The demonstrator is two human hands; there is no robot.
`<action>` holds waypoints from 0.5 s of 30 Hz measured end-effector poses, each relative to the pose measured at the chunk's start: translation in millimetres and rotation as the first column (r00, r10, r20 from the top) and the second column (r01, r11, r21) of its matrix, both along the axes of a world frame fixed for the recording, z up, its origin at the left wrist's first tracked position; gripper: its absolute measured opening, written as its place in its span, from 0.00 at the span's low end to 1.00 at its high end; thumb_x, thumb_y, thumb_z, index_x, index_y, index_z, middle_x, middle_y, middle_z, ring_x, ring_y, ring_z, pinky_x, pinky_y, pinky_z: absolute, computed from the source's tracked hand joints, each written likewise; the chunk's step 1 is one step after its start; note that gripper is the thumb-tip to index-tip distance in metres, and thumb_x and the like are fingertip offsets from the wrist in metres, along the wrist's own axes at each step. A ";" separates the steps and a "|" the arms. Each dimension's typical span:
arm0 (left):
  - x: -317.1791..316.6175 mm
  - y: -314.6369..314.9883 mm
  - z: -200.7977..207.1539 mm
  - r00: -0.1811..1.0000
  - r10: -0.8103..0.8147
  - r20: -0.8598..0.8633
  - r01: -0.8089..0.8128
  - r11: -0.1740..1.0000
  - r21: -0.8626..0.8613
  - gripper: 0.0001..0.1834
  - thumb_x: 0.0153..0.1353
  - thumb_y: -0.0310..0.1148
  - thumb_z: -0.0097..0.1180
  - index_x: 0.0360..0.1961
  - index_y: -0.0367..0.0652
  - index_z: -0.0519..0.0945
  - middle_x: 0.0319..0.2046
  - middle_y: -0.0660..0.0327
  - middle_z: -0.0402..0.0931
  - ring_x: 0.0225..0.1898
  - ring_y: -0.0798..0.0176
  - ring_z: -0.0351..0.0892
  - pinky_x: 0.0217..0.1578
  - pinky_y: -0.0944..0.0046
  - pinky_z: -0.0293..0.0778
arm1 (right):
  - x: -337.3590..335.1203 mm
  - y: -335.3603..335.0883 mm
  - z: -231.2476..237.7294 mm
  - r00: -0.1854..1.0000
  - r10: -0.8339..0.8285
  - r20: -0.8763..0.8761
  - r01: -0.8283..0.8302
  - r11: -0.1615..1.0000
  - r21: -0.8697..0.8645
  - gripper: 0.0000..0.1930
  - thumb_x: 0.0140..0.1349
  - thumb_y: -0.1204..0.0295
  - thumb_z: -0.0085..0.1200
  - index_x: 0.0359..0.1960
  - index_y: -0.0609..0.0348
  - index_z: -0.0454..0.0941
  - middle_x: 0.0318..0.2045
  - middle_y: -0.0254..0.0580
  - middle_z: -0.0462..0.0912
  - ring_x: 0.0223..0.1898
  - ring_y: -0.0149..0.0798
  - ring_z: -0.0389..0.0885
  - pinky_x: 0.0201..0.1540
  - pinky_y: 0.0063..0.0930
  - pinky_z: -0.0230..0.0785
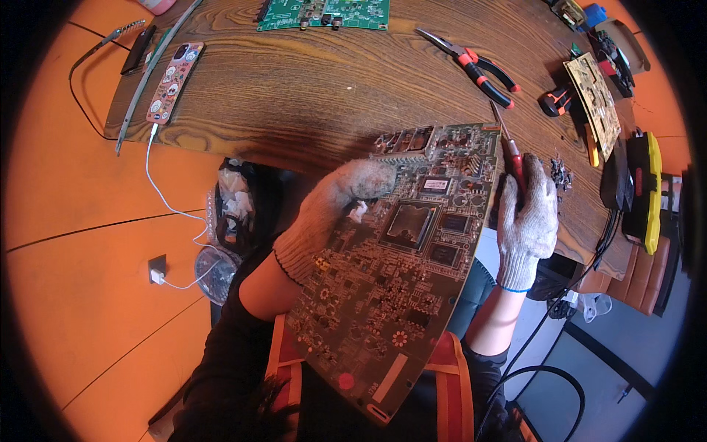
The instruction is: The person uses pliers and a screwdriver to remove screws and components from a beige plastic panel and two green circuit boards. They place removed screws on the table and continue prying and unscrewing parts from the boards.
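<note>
Left hand (337, 193), gloved: fingers gripping circuit board (375, 295) near its upper left edge, thumb side over the face. Board tilted, large, populated; square metal-topped chip (408, 225) just right of and below those fingers. Right hand (530, 221), gloved: fingers closed around red-handled screwdriver (516, 163), shaft pointing up, away from fingers. Right fingers just beside board's right edge; can't tell if touching. Small dark parts (561, 175) piled just right of right fingers, on wooden surface (287, 88). Pliers (468, 58) beyond right fingers. Phone (175, 82) well left and beyond left fingers; green board (346, 13) farthest ahead of both.
</note>
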State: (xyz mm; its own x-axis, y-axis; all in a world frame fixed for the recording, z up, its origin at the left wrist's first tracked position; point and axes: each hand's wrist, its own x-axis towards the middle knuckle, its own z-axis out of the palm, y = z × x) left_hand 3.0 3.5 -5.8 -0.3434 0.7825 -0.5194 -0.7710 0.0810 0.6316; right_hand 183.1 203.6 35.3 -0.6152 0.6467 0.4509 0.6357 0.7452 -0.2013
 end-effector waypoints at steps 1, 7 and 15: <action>0.4 -1.4 3.4 1.000 0.002 0.001 -0.002 0.999 0.032 0.14 0.66 0.38 0.51 0.43 0.38 0.79 0.28 0.66 0.77 0.23 0.77 0.70 0.22 0.80 0.66 | -0.1 -0.1 0.1 1.000 -0.002 -0.001 0.002 1.000 -0.003 0.22 0.62 0.63 0.57 0.57 0.52 0.75 0.41 0.49 0.79 0.43 0.52 0.80 0.43 0.42 0.74; 9.5 3.2 40.1 0.987 0.111 0.114 -0.114 0.993 0.016 0.13 0.68 0.38 0.48 0.40 0.39 0.78 0.27 0.66 0.76 0.24 0.74 0.71 0.24 0.77 0.68 | -0.4 -0.7 1.2 1.000 -0.016 0.017 0.017 0.999 -0.034 0.22 0.62 0.62 0.57 0.57 0.52 0.75 0.42 0.49 0.79 0.43 0.52 0.80 0.44 0.42 0.73; 6.6 1.5 54.8 0.961 0.064 0.268 -0.109 0.982 0.156 0.18 0.68 0.31 0.45 0.52 0.28 0.74 0.44 0.49 0.79 0.42 0.60 0.82 0.44 0.63 0.81 | -2.0 -3.8 1.9 0.999 -0.036 -0.018 0.034 0.995 -0.089 0.22 0.62 0.63 0.57 0.58 0.50 0.74 0.43 0.49 0.79 0.45 0.52 0.80 0.46 0.42 0.73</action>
State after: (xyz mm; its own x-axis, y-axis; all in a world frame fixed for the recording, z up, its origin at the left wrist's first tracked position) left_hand 9.6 4.9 49.0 -0.2838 0.8394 -0.4635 -0.9100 -0.0834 0.4062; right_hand 181.0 199.8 37.2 -0.5832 0.7057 0.4024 0.6564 0.7012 -0.2785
